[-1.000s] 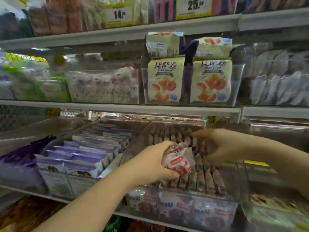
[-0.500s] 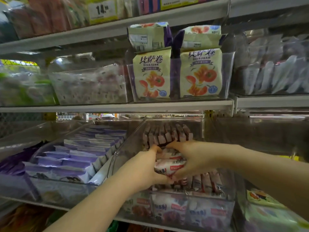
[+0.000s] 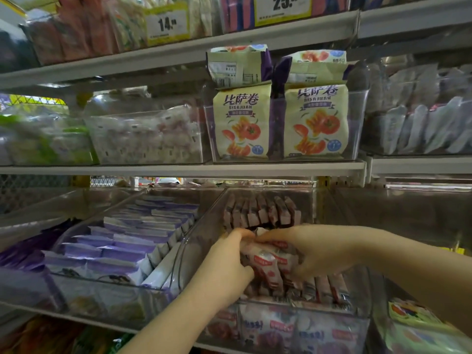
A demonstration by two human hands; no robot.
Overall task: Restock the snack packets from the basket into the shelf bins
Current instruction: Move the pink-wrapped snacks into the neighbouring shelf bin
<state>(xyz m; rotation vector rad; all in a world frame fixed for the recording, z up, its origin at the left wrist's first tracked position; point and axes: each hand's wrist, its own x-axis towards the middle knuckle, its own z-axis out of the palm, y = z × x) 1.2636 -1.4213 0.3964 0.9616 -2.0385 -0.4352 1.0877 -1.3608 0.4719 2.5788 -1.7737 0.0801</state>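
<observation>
- In the clear bin (image 3: 196,254) at 6 o'clock of the view, on the lower shelf, a red-and-white snack packet (image 3: 265,264) is held between both hands above the front rows. The basket is not in view.
- The left hand (image 3: 227,263) is curled against the packet's 9 o'clock side. The right hand (image 3: 316,251) is curled over its top and 3 o'clock side. Both are judged to be grasping it; how many packets are held cannot be told.
- Risk: the standing packets (image 3: 324,287) at 5 o'clock of the hands are crushed or tipped if the packet is forced into too tight a slot.
- Risk: the back row (image 3: 260,213) at 12 o'clock is knocked flat should the knuckles be pushed rearward.
- Risk: the packet is left lying across the rows, not upright, if it is let go before it is seated.
- Risk: a slip over the bin wall into the purple packets (image 3: 127,244) at 9 o'clock is possible, since the film is judged slick.
</observation>
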